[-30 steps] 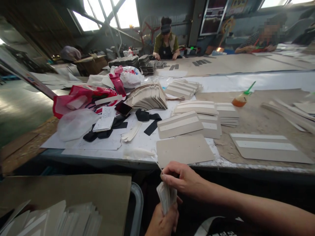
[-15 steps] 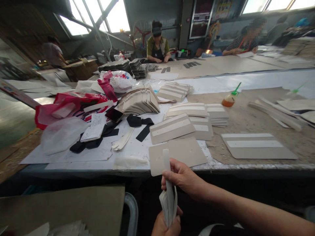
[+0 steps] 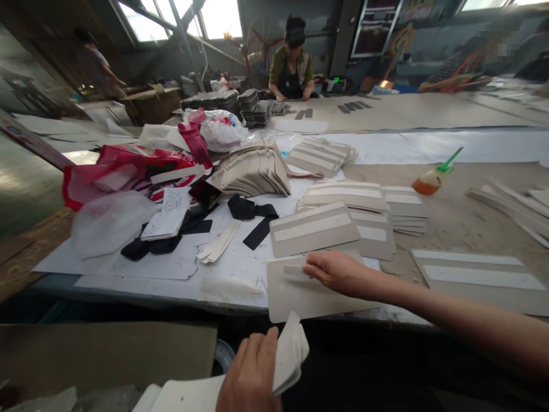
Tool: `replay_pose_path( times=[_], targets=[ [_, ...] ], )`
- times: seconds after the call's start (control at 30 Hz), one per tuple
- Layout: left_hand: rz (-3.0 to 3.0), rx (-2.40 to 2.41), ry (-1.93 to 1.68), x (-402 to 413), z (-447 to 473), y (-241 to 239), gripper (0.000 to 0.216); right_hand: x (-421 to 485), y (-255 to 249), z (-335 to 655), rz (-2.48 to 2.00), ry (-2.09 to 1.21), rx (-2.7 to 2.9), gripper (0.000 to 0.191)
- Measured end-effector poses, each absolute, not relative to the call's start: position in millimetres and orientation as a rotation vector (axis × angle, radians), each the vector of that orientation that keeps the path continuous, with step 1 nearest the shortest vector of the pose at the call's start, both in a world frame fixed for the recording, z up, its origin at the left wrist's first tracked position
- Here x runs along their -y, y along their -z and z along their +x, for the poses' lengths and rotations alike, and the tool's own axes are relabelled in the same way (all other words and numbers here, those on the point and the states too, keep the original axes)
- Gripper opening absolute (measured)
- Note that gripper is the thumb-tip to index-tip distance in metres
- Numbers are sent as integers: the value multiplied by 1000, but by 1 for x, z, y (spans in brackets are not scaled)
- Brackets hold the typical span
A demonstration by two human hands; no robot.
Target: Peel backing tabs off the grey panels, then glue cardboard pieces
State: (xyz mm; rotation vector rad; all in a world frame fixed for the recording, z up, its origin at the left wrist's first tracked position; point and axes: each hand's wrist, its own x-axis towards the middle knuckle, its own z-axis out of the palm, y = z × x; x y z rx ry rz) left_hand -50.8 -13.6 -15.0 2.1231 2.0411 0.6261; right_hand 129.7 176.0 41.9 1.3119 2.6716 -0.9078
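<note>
My right hand is closed on one end of a pale strip, over a beige rounded-corner board at the table's front edge. The strip lies lengthwise along the board; whether it touches cannot be made out. Below the edge, my left hand grips a bundle of white strips that sticks out on both sides of the fist. Just behind, a board with a white band overlaps a stack of similar boards. Another banded board lies to the right, partly behind my forearm.
A squeeze bottle with amber liquid stands at the right. Black straps, a notepad, a dark phone, fanned boards and a red bag crowd the left. A co-worker sits across the table.
My right hand has drawn one strip from the bundle and moved it up over the board, turning it from upright to lengthwise. My left hand has moved left with the bundle. The view has shifted.
</note>
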Motion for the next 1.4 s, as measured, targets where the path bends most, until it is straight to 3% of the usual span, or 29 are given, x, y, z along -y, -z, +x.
replay_pose_path(
  times=[0.13,0.33,0.67,1.4],
  targets=[
    [2442,-1997,-491,-37,-51,3,53,-192,-33,101,1187,752,-2661,31],
    [2439,-1978,-380,-77,-58,28,56,-208,-12,84,1112,639,-2635,33],
    [2531,-1863,-338,-81,-71,42,72,-212,-3,75,1104,513,-2593,32],
    [2490,-1938,-463,-84,-66,51,72,-215,5,76,1022,558,-2676,26]
  ],
)
